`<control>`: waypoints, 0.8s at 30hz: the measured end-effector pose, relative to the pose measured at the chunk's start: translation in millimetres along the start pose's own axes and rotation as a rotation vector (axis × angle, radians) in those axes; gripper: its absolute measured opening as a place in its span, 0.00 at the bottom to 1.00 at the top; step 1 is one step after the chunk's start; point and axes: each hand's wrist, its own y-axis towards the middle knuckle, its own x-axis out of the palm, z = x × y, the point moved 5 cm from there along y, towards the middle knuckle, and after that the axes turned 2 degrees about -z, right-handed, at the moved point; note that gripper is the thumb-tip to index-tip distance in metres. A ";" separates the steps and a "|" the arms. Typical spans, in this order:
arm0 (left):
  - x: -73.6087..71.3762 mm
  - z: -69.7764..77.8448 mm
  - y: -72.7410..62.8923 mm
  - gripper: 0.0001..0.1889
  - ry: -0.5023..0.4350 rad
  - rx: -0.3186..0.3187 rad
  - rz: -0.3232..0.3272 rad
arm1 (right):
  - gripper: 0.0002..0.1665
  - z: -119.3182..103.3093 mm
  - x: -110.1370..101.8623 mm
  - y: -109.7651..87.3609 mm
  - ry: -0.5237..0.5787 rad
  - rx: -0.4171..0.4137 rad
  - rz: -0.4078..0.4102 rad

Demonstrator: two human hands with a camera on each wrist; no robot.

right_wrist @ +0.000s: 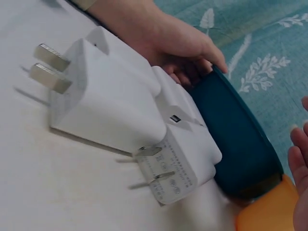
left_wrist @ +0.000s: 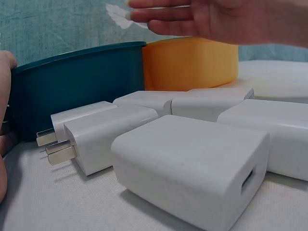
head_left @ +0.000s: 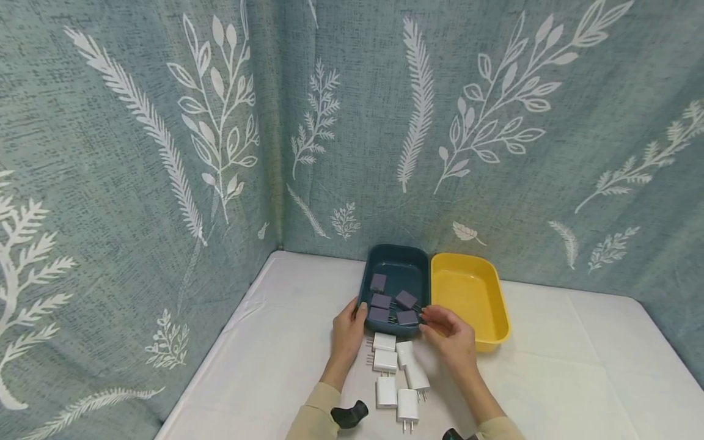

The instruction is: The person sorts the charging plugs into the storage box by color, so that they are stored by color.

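Note:
My left hand [head_left: 348,333] grips the dark blue tray [head_left: 401,256] at its front left corner, thumb over the rim and fingers against the outer wall. Several purple-grey plug adapters [head_left: 407,318] lie in the front half of that tray, some with metal prongs showing. Beside the tray's front right corner is my right hand [head_left: 453,336], with loosely extended fingers and nothing in it. In the left wrist view, its fingers [left_wrist: 163,14] pass above the trays. Several white plug chargers [head_left: 397,406] are grouped on the table between my forearms, just in front of the blue tray.
A yellow tray [head_left: 503,305] stands right up against the blue tray's right side. Both sit on a table with a white cloth [head_left: 577,354]. Patterned green-blue curtains [head_left: 357,122] hang behind and to the left. Dark wrist devices [head_left: 350,414] are near my sleeves.

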 end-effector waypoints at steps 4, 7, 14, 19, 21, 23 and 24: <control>-0.3 0.3 -0.5 0.25 0.005 0.003 0.005 | 0.22 0.6 0.2 -3.9 0.020 -0.018 -0.002; -0.7 1.0 -1.0 0.25 0.003 0.012 0.008 | 0.22 1.6 0.9 -7.4 0.021 -0.018 -0.004; -1.2 2.3 -2.1 0.25 0.003 0.014 0.006 | 0.23 2.5 3.2 -15.1 0.007 -0.003 0.006; -0.9 2.0 -1.9 0.25 0.018 0.019 0.009 | 0.21 5.7 3.3 -17.5 0.027 0.014 0.004; -0.8 2.3 -1.8 0.25 0.025 0.025 0.015 | 0.21 7.3 3.2 -18.3 0.028 0.018 0.001; -0.6 2.6 -1.5 0.25 0.023 0.025 0.014 | 0.21 8.4 3.4 -19.2 0.025 0.014 -0.005; -0.6 2.7 -1.4 0.25 0.022 0.023 0.014 | 0.21 8.8 3.5 -19.6 0.025 0.009 -0.008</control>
